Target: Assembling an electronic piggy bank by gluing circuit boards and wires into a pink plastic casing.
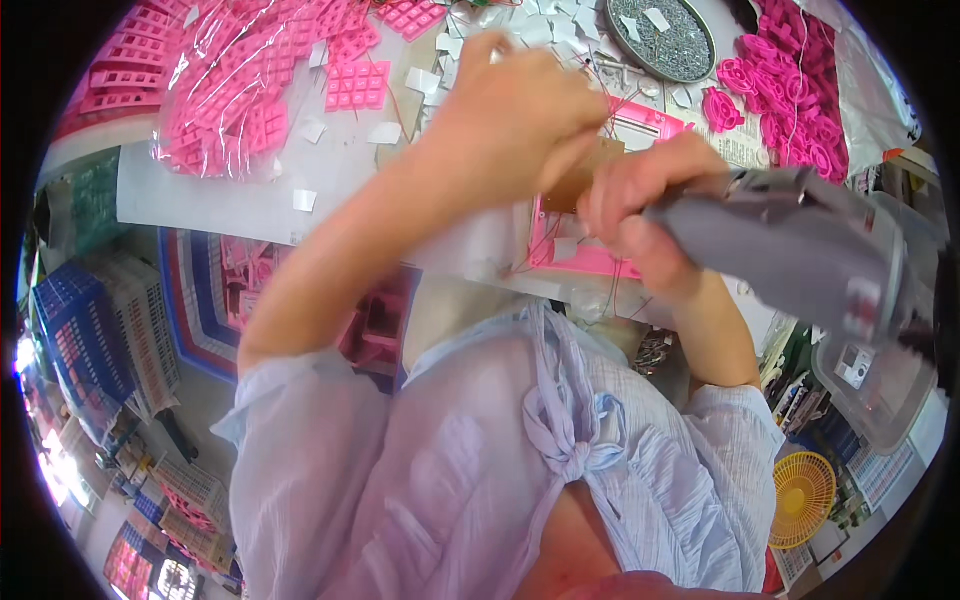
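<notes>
My right hand (655,195) is wrapped around the front of a grey handheld power tool (780,240), whose thick body points away to the right. My left hand (530,115) hovers just beyond it, slightly blurred, with its fingers curled in; whatever they hold is hidden. Beneath both hands lies a pink plastic housing (585,262) with thin wires inside it. A brown piece (580,185) shows between the hands, partly covered by them. The tool's tip cannot be seen.
A round metal dish (690,45) of small screws stands at the back. Pink grid parts in a clear bag (225,100) lie left, pink ring-shaped parts (800,110) right. White paper pieces (385,133) are scattered about. A blue crate (195,300) with pink parts sits below the table.
</notes>
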The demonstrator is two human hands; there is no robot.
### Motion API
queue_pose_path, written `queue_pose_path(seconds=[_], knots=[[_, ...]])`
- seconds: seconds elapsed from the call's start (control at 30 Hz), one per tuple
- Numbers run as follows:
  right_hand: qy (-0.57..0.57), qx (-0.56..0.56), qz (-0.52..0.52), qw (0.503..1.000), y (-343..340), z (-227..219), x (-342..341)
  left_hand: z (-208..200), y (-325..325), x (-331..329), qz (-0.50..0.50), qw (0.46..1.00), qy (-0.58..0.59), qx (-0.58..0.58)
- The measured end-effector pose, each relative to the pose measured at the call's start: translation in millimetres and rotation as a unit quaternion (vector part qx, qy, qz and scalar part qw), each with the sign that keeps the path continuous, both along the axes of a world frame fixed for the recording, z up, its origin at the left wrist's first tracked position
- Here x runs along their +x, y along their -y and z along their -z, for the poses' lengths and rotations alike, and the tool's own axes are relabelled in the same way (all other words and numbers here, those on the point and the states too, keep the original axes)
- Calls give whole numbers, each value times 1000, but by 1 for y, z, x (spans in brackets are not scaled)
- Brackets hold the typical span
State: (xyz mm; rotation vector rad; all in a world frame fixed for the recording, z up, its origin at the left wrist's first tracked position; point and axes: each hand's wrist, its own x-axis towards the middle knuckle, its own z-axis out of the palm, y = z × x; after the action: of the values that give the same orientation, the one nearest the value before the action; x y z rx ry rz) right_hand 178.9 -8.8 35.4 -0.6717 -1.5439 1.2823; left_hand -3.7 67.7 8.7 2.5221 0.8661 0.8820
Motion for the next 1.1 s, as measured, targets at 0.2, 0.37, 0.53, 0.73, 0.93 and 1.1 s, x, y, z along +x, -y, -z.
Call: queue_pose_path(seconds=[0.2,0.37,0.53,0.73,0.93,1.1], knots=[[-124,23,-51,991,-18,-31,4,15,54,-15,-4,994,57,-95],[-126,16,-41,991,-15,-29,-3,20,61,-13,-23,987,94,-129],[-154,13,-36,987,-30,-17,-9,19,59,-14,-120,986,109,-51],[-146,4,-32,989,-55,9,-15,25,66,-38,-155,983,82,-54],[-104,12,-12,994,-52,16,-25,25,75,-42,-74,993,57,-73],[-120,-12,-22,992,-59,16,-21,6,76,-30,79,994,-37,-60]])
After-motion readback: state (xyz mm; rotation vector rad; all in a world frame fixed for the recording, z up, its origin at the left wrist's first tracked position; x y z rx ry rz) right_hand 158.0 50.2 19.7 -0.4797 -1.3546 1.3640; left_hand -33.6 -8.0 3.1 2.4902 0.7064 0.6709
